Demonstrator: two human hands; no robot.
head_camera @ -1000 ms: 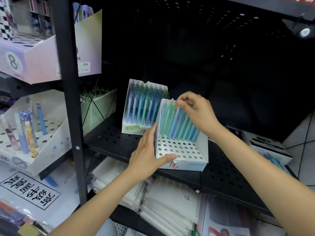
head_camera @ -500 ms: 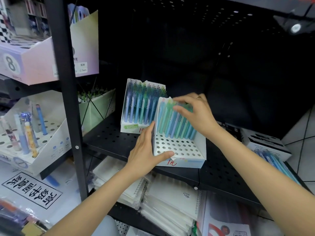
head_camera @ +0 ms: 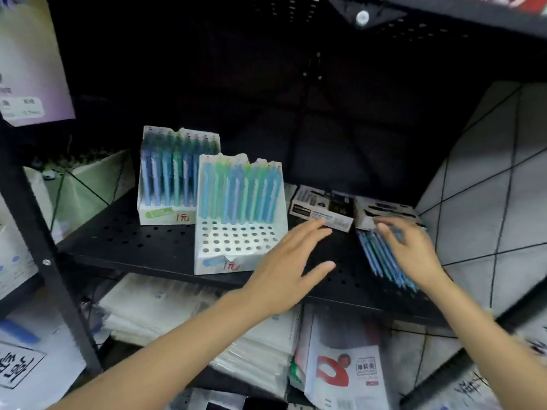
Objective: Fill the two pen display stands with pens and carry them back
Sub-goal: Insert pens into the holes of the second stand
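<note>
My right hand (head_camera: 414, 255) rests spread-fingered on the loose bundle of blue pens (head_camera: 381, 258); my left hand (head_camera: 291, 270) hovers open beside the half-filled white perforated pen stand (head_camera: 236, 247).

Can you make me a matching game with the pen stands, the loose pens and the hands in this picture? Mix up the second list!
Things:
1. front pen stand
2. back pen stand
3. loose pens
4. left hand

Where or how:
A. lying flat on the black shelf, under the right hand
B. fingers spread, holding nothing, over the shelf
C. pens only at the back, rows of empty holes in front
D. further in and to the left, partly hidden by the other stand

Pairs: 1-C, 2-D, 3-A, 4-B
</note>
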